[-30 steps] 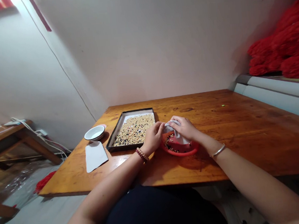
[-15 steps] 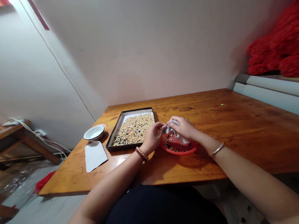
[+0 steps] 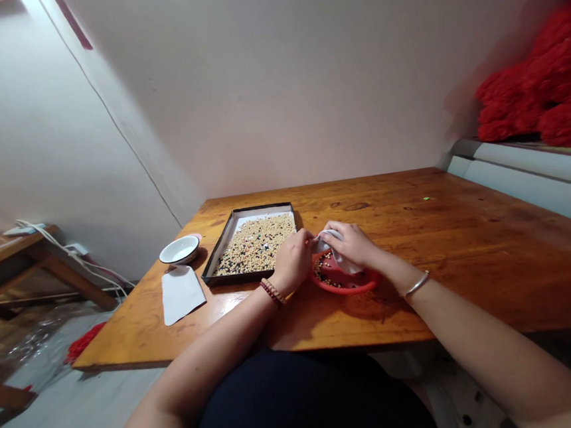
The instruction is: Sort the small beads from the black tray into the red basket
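My right hand (image 3: pixel 348 242) is closed on a white cloth (image 3: pixel 339 257), which hangs over a red basket (image 3: pixel 345 289). Inside the basket, dark and pale beads lie along the left part. At the cloth's left end my left hand (image 3: pixel 293 256) is closed, thumb and fingers pinched together close to my right fingertips. What my left fingers pinch is too small to make out. Left of my hands, a black-edged tray (image 3: pixel 236 278) holds a spread of beige, black and a few coloured beads (image 3: pixel 260 239).
A white bowl (image 3: pixel 179 250) stands at the table's left side, with a folded white sheet (image 3: pixel 182 294) in front of it. A small green bit (image 3: pixel 426 198) lies at the back right. Red bundles (image 3: pixel 539 85) are piled beyond the table's right edge.
My left hand has turned slightly, so its back faces up more and its fingers are more tucked in. My right hand and the cloth are almost unmoved.
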Demonstrator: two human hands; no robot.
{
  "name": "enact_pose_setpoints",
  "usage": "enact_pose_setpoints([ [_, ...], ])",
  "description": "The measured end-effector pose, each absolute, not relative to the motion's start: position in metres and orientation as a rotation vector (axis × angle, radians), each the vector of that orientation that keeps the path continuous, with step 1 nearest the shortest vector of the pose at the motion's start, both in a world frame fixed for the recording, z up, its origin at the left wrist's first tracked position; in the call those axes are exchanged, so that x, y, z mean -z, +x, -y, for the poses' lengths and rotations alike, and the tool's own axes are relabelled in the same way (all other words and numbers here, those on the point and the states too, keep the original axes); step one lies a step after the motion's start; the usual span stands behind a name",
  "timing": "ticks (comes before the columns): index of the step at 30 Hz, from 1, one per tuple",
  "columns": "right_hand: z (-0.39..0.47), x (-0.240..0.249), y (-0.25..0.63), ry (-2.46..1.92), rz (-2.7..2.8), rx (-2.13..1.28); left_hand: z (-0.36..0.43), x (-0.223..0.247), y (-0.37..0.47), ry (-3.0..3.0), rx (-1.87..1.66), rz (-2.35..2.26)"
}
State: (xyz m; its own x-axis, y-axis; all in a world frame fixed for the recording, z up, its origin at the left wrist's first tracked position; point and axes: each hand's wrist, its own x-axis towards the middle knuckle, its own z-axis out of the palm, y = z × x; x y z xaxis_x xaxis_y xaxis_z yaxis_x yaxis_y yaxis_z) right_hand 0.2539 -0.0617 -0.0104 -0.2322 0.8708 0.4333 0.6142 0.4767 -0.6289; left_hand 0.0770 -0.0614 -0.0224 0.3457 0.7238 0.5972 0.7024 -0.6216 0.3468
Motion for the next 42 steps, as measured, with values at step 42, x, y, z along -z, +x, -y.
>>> enact_pose_setpoints([
  [42,0.053,0.015,0.263,-1.34,1.923,-0.383,0.047,0.018,0.056,2.572,-1.002,-1.631],
])
